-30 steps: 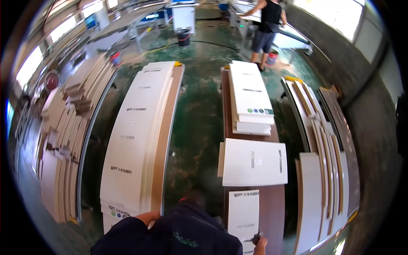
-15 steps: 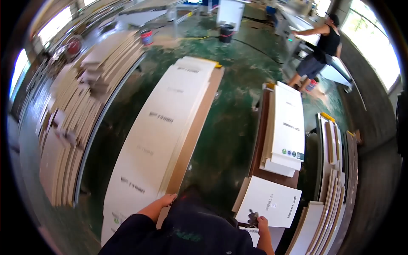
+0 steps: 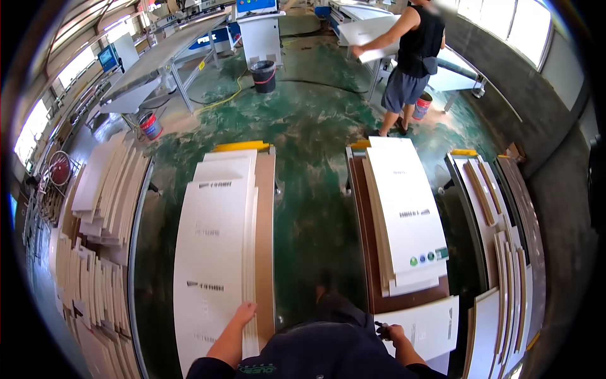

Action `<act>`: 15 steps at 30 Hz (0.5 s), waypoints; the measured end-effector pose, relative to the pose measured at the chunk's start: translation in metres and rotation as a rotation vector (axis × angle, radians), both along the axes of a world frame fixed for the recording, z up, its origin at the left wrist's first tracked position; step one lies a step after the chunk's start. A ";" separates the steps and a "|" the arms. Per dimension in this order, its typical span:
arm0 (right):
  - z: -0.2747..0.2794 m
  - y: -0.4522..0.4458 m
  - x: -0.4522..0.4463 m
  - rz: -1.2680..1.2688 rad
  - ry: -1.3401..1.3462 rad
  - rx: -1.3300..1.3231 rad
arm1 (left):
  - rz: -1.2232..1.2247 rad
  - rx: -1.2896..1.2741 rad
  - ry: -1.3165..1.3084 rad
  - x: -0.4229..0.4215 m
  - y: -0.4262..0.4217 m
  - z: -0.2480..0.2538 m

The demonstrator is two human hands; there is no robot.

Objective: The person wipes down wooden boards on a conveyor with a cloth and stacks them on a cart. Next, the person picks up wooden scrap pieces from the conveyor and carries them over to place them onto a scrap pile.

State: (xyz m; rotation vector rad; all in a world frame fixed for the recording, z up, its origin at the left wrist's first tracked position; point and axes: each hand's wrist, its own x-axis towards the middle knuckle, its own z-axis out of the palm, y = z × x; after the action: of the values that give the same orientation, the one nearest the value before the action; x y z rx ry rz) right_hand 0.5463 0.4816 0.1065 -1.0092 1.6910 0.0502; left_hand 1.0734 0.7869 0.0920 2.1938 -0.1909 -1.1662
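Observation:
My left hand hangs over the right edge of a long stack of white boards, its fingers curled in with nothing visible in them. I cannot tell whether it touches the boards. In my right hand is a small dark object, too small and blurred to name. That hand is in front of a white printed board, which lies at the near end of the right-hand stack. Beyond it rests a pile of longer white boards with green and blue round marks.
Board stacks line both sides: thin panels at far left, narrow strips at right. Green floor runs between the two middle stacks. Ahead, a person handles a white panel. A black bucket and red buckets stand beyond.
My view has turned and moved forward; the stacks appear straighter and the machines closer. The person ahead has shifted, with an arm on a white panel. My right hand still holds the dark object.

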 end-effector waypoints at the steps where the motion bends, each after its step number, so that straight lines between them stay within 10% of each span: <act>1: -0.006 -0.029 0.020 0.077 0.047 -0.011 | -0.017 0.049 0.007 0.007 -0.018 -0.008; 3: 0.004 -0.085 0.070 0.088 0.005 -0.024 | -0.079 0.065 0.172 0.016 -0.055 0.010; 5: -0.155 -0.174 0.046 1.316 0.233 -0.379 | 0.003 0.054 0.205 0.029 -0.097 0.031; 7: -0.037 -0.247 0.142 1.338 0.300 -0.605 | 0.064 0.030 0.227 0.042 -0.124 0.053; 10: 0.047 -0.332 0.262 0.332 -0.063 -0.405 | 0.096 -0.015 0.242 0.085 -0.178 0.068; 15: 0.148 -0.399 0.406 0.204 -0.172 -0.494 | -0.041 0.101 0.274 0.183 -0.231 0.021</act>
State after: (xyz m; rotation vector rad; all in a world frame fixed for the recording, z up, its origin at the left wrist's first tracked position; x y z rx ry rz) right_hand 0.9524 0.0827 0.2547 -1.5056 1.4663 -0.3270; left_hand 1.2562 0.5557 0.1129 2.0953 -0.0615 -1.5129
